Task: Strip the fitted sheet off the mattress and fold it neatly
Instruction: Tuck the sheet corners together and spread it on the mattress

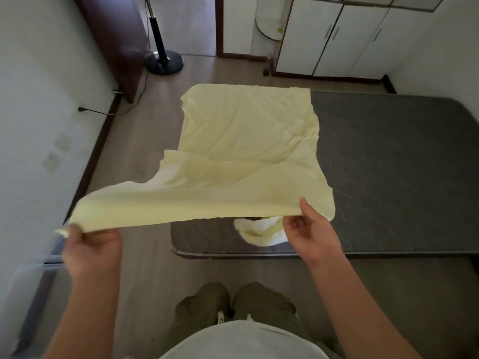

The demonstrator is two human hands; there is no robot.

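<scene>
Here, yellow fitted sheet (246, 141) over grey mattress (388, 164), near edge pinched in fingers of left hand (92, 246) and right hand (309, 233)

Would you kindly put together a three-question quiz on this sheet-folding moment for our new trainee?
1. True or false: the fitted sheet is stretched tight over the whole mattress.
2. How many hands grip the sheet's near edge? A) none B) one C) two
3. Fill in: the sheet's far part lies on the ___.

Key
1. False: it is off, and most of the dark mattress is bare.
2. C: the left hand and the right hand each hold the edge, lifted off the mattress.
3. mattress
</scene>
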